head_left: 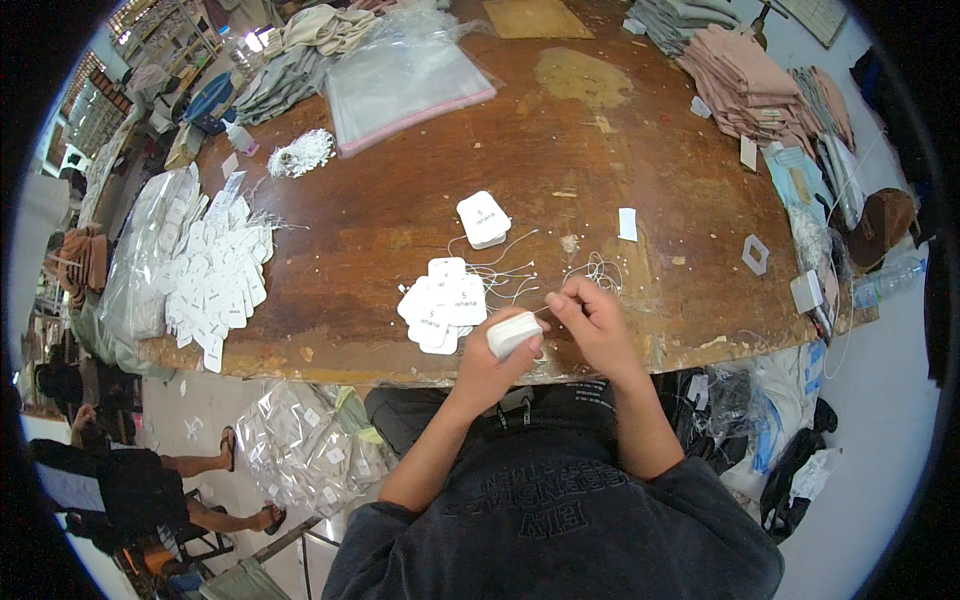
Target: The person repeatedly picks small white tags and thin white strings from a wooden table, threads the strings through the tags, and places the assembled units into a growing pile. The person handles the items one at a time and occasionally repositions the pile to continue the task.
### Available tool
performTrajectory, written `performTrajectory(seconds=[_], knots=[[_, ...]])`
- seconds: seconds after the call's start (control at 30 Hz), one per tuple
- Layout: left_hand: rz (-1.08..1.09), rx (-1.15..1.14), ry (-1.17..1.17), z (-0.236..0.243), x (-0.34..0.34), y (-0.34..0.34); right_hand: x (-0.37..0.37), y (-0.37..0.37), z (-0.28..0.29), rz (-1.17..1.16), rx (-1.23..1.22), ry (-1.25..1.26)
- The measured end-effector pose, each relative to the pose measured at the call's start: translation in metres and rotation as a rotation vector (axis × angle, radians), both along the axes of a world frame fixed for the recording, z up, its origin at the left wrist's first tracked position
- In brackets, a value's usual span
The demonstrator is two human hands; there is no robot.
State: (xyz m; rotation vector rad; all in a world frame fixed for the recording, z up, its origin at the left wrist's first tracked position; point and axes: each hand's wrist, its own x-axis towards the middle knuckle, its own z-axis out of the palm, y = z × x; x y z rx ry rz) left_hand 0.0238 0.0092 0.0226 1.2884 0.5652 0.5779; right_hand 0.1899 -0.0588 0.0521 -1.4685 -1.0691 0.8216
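Tags [513, 336] are resting clasped in the left grip [488, 362], the right grip [592, 318] pinching string [542, 309] best kept lightly taut.

Both bare forearms angle inward toward the table [690, 290], the left forearm [432, 455] slanting rightward and the right forearm [638, 420] leaning leftward. The left hand [492, 362] is at the table's near edge, curled in a closed grip. The right hand [592, 325], slightly farther in over the table, is close beside it, thumb and forefinger pinched together, wrist bent inward.
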Motion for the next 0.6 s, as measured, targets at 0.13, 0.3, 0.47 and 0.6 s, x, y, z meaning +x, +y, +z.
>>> performTrajectory(seconds=[0.13,0.3,0.47,0.6], knots=[[0.161,-0.098,-0.077,-0.002,-0.005,0.007,0.011,0.000,-0.002,-0.023,0.232,0.417],[0.257,-0.318,-0.251,-0.001,-0.006,0.014,0.020,0.004,0.003,-0.286,0.486,0.535],[0.350,-0.300,-0.076,0.005,-0.001,0.012,0.002,0.002,0.004,0.082,0.370,0.808],[0.419,-0.253,-0.080,0.004,0.001,0.007,-0.040,0.006,-0.003,0.057,0.130,0.515]])
